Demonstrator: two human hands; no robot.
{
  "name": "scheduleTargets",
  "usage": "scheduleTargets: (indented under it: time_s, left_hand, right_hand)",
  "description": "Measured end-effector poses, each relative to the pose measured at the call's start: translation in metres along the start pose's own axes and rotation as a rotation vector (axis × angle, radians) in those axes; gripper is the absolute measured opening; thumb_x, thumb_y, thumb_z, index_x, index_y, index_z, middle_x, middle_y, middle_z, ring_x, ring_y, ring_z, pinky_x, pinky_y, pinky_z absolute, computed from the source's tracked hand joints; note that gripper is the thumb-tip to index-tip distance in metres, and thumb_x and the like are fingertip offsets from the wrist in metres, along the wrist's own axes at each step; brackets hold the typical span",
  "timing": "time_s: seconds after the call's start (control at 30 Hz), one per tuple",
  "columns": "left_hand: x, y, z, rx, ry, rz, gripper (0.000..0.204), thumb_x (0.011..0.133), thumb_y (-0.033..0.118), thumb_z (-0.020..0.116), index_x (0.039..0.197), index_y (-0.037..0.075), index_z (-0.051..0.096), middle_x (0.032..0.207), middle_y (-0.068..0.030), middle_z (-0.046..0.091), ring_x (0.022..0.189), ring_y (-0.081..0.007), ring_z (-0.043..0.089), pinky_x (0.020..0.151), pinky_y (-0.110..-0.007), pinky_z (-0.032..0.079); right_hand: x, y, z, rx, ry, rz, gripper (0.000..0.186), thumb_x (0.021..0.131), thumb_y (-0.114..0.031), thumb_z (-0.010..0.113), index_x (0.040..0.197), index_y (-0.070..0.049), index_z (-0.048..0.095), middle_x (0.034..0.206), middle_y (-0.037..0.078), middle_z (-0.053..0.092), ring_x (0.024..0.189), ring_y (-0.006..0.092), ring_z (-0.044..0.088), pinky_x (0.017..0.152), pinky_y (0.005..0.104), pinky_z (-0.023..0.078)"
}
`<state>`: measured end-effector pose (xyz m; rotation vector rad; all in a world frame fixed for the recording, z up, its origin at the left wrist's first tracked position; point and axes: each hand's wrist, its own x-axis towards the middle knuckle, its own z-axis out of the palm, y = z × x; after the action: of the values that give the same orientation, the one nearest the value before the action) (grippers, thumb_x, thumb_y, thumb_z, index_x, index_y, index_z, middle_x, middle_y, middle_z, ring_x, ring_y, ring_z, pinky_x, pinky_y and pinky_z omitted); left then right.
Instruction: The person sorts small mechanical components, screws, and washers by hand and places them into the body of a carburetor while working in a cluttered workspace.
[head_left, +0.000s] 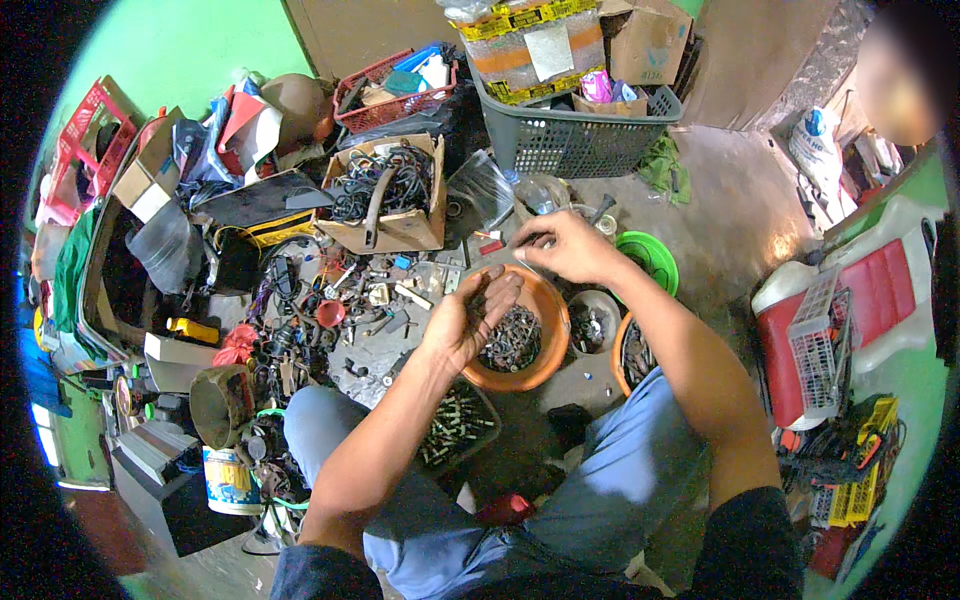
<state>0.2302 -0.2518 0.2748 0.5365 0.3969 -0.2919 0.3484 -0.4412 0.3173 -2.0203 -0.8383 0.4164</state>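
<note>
Nearest: dark tray (495,428) of slim metal pieces (457,425) between the legs, presumably for easy reach. Beyond it, orange bowl (551,345) on the floor corrals small dark metal parts (515,345). Left hand (478,312) at its left rim, palm up, loosely cupped, likely as a catch. Right hand (562,247) farther, fingertips narrow; can't tell if holding anything. Far left: carton (425,232) of cables (375,185).
</note>
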Motion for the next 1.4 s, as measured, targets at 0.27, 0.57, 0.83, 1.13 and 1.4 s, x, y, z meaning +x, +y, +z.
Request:
scheduleTargets:
  time_s: [0.27,0.57,0.83,1.13,1.4]
  left_hand:
    - [-0.047,0.017,0.011,-0.079,-0.083,0.013,0.063,0.107,0.048,0.032,0.135,-0.006,0.046,0.123,-0.0208,0.062,0.12,-0.0349,0.06,0.113,-0.048,0.043]
    - [-0.101,0.041,0.004,-0.205,-0.287,0.033,0.084,0.101,0.064,0.033,0.14,-0.01,0.042,0.117,-0.0206,0.064,0.112,-0.0336,0.062,0.112,-0.049,0.041]
    - [-0.122,0.048,0.007,-0.25,-0.364,0.063,0.095,0.096,0.069,0.04,0.148,-0.01,0.033,0.145,-0.0246,0.049,0.129,-0.0358,0.052,0.117,-0.049,0.034]
    - [-0.107,0.048,0.006,-0.207,-0.372,0.082,0.096,0.097,0.068,0.04,0.151,-0.01,0.025,0.154,-0.026,0.037,0.143,-0.0361,0.039,0.123,-0.045,0.026]
    - [-0.076,0.042,0.018,-0.189,-0.342,0.043,0.091,0.098,0.064,0.042,0.151,-0.009,0.028,0.154,-0.0228,0.039,0.142,-0.035,0.038,0.122,-0.045,0.027]
  right_hand:
    - [-0.022,-0.066,0.035,-0.247,0.038,-0.292,0.028,0.082,-0.017,0.076,0.108,-0.006,0.074,0.099,0.016,0.067,0.097,0.0348,0.066,0.089,0.043,0.052]
    - [-0.03,-0.103,0.059,-0.269,0.148,-0.399,0.023,0.083,-0.014,0.075,0.103,-0.004,0.075,0.101,0.014,0.067,0.099,0.0337,0.066,0.088,0.0417,0.053]
    - [-0.036,-0.113,0.069,-0.214,0.296,-0.415,0.023,0.083,-0.018,0.078,0.096,-0.001,0.069,0.098,0.015,0.062,0.092,0.0358,0.064,0.081,0.0426,0.053]
    - [-0.032,-0.105,0.067,-0.127,0.236,-0.341,0.021,0.084,-0.013,0.075,0.097,0.002,0.067,0.097,0.016,0.063,0.09,0.0324,0.064,0.079,0.0393,0.052]
    - [-0.025,-0.073,0.051,-0.219,0.21,-0.338,0.022,0.088,-0.008,0.068,0.106,0.004,0.062,0.107,0.017,0.06,0.094,0.032,0.062,0.082,0.0384,0.051]
